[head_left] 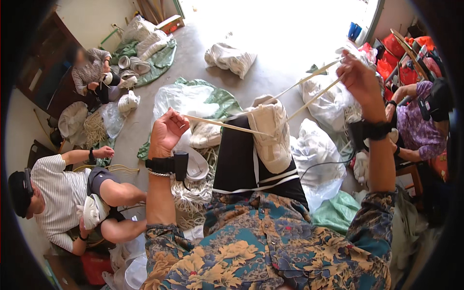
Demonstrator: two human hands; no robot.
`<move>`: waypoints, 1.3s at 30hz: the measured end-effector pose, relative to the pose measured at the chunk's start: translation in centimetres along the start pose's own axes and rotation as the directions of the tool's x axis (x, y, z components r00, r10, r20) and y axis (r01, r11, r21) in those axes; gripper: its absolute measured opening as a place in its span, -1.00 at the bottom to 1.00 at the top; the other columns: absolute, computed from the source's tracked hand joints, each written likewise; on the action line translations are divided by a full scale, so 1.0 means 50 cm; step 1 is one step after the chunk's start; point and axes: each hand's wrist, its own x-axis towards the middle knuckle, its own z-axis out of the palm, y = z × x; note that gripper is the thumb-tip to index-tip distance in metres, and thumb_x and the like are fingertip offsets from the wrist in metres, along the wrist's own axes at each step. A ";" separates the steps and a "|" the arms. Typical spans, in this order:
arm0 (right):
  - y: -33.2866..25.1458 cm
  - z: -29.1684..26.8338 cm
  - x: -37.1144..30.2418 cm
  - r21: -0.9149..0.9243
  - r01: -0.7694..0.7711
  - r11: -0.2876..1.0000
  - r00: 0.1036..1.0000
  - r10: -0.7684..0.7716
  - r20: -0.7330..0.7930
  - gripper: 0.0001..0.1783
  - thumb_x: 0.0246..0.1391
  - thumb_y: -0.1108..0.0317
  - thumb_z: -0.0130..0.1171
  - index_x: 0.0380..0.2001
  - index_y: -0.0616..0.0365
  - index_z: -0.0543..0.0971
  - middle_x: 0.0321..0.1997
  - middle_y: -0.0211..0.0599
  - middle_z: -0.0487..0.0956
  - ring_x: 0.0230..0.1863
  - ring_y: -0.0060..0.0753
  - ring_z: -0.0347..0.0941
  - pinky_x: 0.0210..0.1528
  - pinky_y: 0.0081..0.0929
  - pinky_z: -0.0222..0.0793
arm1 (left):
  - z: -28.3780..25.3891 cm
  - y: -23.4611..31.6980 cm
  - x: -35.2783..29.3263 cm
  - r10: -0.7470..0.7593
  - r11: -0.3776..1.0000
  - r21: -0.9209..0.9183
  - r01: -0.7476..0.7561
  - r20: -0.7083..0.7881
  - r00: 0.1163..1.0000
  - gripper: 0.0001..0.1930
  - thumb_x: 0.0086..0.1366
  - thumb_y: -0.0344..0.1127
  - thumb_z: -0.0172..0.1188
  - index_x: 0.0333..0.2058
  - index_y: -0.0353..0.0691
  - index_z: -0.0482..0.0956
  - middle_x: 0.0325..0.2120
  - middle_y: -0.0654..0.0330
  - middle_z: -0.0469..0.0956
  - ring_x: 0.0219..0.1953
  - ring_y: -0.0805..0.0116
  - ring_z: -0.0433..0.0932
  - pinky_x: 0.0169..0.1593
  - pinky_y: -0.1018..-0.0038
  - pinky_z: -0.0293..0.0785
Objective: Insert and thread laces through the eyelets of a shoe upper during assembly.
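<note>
A cream sneaker (275, 147) rests on my black-clad lap, its toe pointing toward my body. My left hand (168, 131), left of the shoe, pinches a pale flat shoelace (220, 124) that runs taut from the eyelets. Raised to the upper right, my right hand (358, 79) has its fingers closed on lace strands, and two stretches of lace (314, 99) slant from it down to the shoe. Another white lace (256, 187) lies loose across my thighs. Both wrists wear black straps with small devices.
Bundles of laces (191, 200) and another pale shoe (195, 164) lie to my left. Clear plastic bags (316, 154) and a green sack (338, 212) are on my right. Co-workers sit at left (60, 193), far left (92, 70) and right (423, 121). A white sack (229, 59) stands ahead.
</note>
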 end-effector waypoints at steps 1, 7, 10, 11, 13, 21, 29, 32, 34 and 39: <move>-0.052 -0.049 -0.006 0.237 -0.121 0.964 0.992 0.113 0.049 -0.65 0.09 0.51 -0.01 -0.03 0.34 0.27 -0.44 -0.36 0.38 -0.37 -0.48 0.34 -0.14 -0.48 0.31 | -0.054 -0.014 -0.006 -0.065 0.998 -0.024 0.066 0.029 0.997 -0.76 0.33 -0.22 -0.06 -0.49 -0.17 0.41 -0.58 0.19 0.44 -0.43 0.22 0.45 -0.22 0.26 0.43; -0.212 -0.213 -0.097 0.039 -0.051 0.998 0.954 0.060 -0.294 -0.72 0.13 0.52 -0.04 -0.07 0.31 0.35 -0.48 -0.37 0.32 -0.38 -0.48 0.31 -0.25 -0.56 0.34 | -0.188 -0.081 -0.042 -0.239 0.967 -0.153 0.205 -0.253 0.938 -0.75 0.36 -0.19 -0.14 -0.45 -0.14 0.41 -0.55 0.21 0.41 -0.39 0.20 0.41 -0.13 0.21 0.39; -0.285 -0.207 -0.132 0.012 0.024 1.000 0.953 -0.019 -0.303 -0.74 0.14 0.56 -0.08 -0.08 0.37 0.34 -0.47 -0.36 0.29 -0.41 -0.50 0.28 -0.27 -0.60 0.31 | -0.216 -0.100 -0.055 -0.166 0.972 -0.230 0.058 -0.486 0.858 -0.75 0.35 -0.23 -0.16 -0.45 -0.18 0.39 -0.53 0.17 0.44 -0.36 0.17 0.43 -0.03 0.17 0.36; -0.308 -0.208 -0.137 -0.067 0.040 0.997 0.963 -0.057 -0.263 -0.75 0.14 0.56 -0.09 -0.09 0.40 0.33 -0.47 -0.36 0.28 -0.42 -0.51 0.26 -0.28 -0.60 0.30 | -0.281 -0.106 -0.057 -0.114 0.944 -0.328 -0.014 -0.370 0.922 -0.74 0.35 -0.24 -0.17 -0.48 -0.20 0.37 -0.55 0.18 0.42 -0.37 0.19 0.42 -0.02 0.17 0.36; -0.354 -0.227 -0.170 -0.157 0.084 0.984 0.940 -0.131 -0.315 -0.78 0.16 0.55 -0.09 -0.12 0.43 0.34 -0.47 -0.34 0.30 -0.44 -0.54 0.25 -0.33 -0.57 0.28 | -0.304 -0.119 -0.056 -0.052 0.896 -0.435 -0.090 -0.304 0.951 -0.72 0.32 -0.30 -0.17 -0.57 -0.23 0.30 -0.65 0.21 0.32 -0.47 0.28 0.37 -0.11 0.23 0.38; -0.510 -0.298 -0.324 -0.224 0.177 0.958 0.804 -0.272 -0.529 -0.71 0.18 0.59 -0.15 -0.03 0.41 0.34 -0.45 -0.31 0.30 -0.50 -0.51 0.17 -0.42 -0.60 0.19 | -0.519 -0.038 -0.139 -0.028 0.866 -0.428 -0.260 -0.559 0.828 -0.75 0.26 -0.34 -0.16 -0.63 -0.16 0.25 -0.79 0.32 0.11 -0.71 0.44 0.08 -0.54 0.49 0.07; -0.631 -0.350 -0.555 -0.487 0.398 0.777 0.508 -0.629 -0.589 -0.79 0.20 0.58 -0.20 -0.14 0.42 0.38 -0.56 -0.40 0.06 -0.58 -0.55 -0.03 -0.57 -0.64 -0.09 | -0.842 0.077 -0.466 0.171 0.809 -0.199 -0.554 -0.821 0.545 -0.73 0.14 -0.33 -0.14 -0.69 -0.06 0.05 -0.80 0.32 -0.07 -0.74 0.41 -0.06 -0.56 0.45 -0.13; -0.678 -0.296 -0.678 -0.476 0.333 0.814 0.407 -0.579 -0.706 -0.82 0.20 0.57 -0.21 -0.21 0.40 0.39 -0.57 -0.40 0.08 -0.59 -0.54 -0.01 -0.57 -0.64 -0.06 | -0.739 -0.022 -0.395 0.128 0.835 -0.184 -0.519 -0.852 0.508 -0.79 0.17 -0.43 -0.18 -0.66 -0.12 0.19 -0.77 0.26 0.07 -0.72 0.43 0.06 -0.56 0.47 0.07; -0.656 -0.316 -0.705 -0.478 0.301 0.825 0.369 -0.563 -0.739 -0.83 0.20 0.54 -0.19 -0.23 0.38 0.40 -0.58 -0.41 0.09 -0.61 -0.56 -0.02 -0.59 -0.64 -0.07 | -0.714 -0.042 -0.413 0.141 0.869 -0.126 -0.479 -0.864 0.484 -0.83 0.18 -0.41 -0.15 -0.61 -0.14 0.22 -0.74 0.25 0.12 -0.70 0.42 0.11 -0.56 0.48 0.11; -0.563 -0.375 -0.766 -0.483 0.215 0.849 0.249 -0.526 -0.813 -0.84 0.21 0.48 -0.15 -0.27 0.34 0.42 -0.61 -0.44 0.12 -0.66 -0.59 -0.03 -0.65 -0.66 -0.10 | -0.688 -0.081 -0.436 0.170 0.939 0.013 -0.344 -0.885 0.433 -0.89 0.20 -0.35 -0.08 -0.49 -0.20 0.30 -0.66 0.24 0.23 -0.64 0.39 0.23 -0.56 0.51 0.20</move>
